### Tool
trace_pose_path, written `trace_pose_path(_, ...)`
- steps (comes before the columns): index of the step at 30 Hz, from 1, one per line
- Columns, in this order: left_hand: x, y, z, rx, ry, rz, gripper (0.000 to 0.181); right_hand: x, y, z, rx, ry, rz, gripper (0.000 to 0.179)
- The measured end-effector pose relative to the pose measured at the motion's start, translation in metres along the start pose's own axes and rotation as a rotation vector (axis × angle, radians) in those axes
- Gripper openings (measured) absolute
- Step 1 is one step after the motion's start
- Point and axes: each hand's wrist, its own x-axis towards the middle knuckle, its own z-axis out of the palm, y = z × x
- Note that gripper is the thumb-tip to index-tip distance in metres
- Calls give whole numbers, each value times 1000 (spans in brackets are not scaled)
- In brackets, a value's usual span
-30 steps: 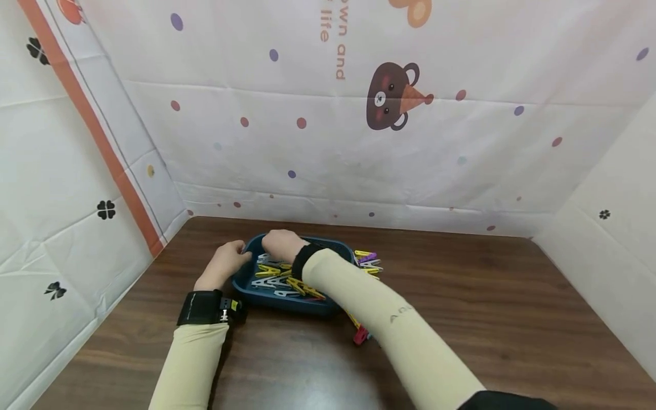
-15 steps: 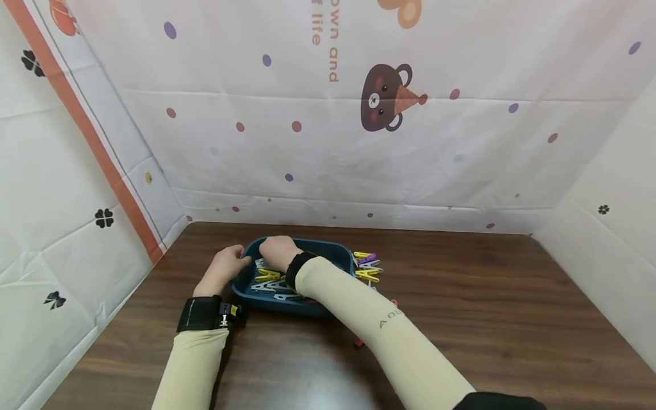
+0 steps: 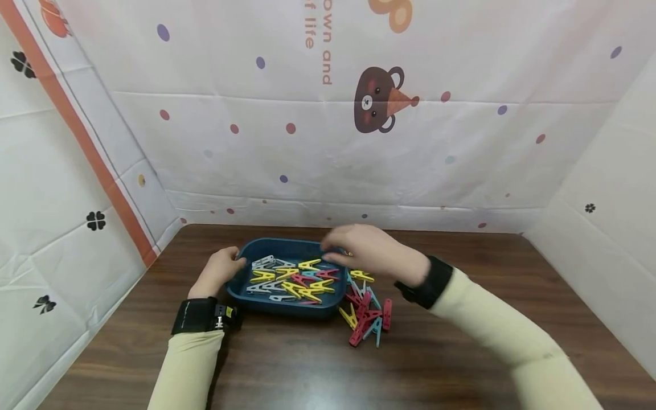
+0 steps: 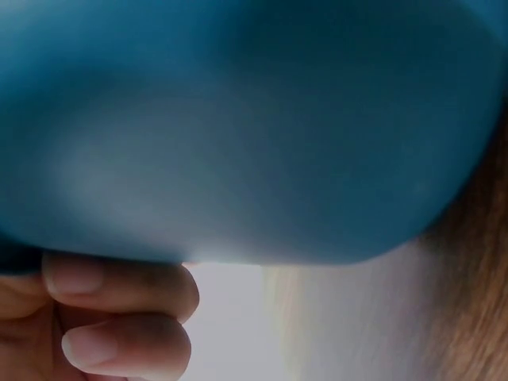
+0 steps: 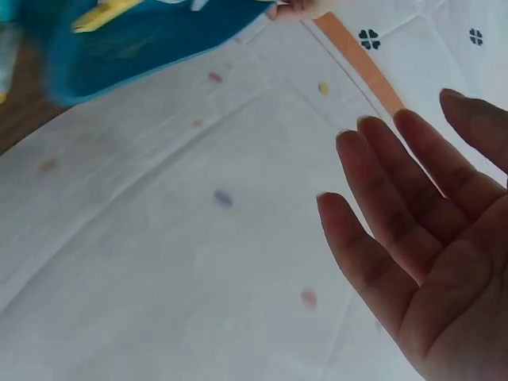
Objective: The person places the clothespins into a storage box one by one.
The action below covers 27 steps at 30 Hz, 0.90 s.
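- Moved since the earlier frame: right hand [image 3: 366, 250], from inside the left end of the blue plastic bin [image 3: 287, 309] to above its right rim; contents now uncovered.
- Nearest: loose clothespins [image 3: 363, 320], red, turquoise and yellow, heaped on the wood-grain table [image 3: 435, 364] just beside the bin's right side. Long axes mixed; outermost red clothespin [image 3: 386, 314] runs roughly front to back.
- Key relation, my read: heap lies toward the person from the right palm, so a reach there would go back and down. Right hand is nearer; left hand [image 3: 217, 270] is across the bin. Can't tell the exact drop.
- Bin: long axis left to right, binned clothespins [image 3: 310, 293] scattered on its floor, yellow, white, red, turquoise.
- Left hand: grasping left rim, fingers curled by the outer wall.
- Right hand: released, palm bare, fingers loosely spread in its wrist view.
- Far: printed backdrop [image 3: 230, 159] behind the table.
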Motion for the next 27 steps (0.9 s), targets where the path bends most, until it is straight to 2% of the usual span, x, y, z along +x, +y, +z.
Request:
trace_pose_path(5,1,-1,0,2,13,12,26,-74,19,21,-52,21,-13,13)
trace_pose_path(8,0,-1,1,7,15,15,26,-103,28,42,-79,2,-37,17)
trace_pose_path(11,-1,-1,1,8,14,27,27,-121,33,61,-111,-18,-47,19)
trace_pose_path(18,-1,-3,1,8,12,34,27,-132,38,89,-202,11,-98,21)
trace_pose_path(27,3,-4,2,12,17,20,26,-132,51,99,-223,-3,-97,21)
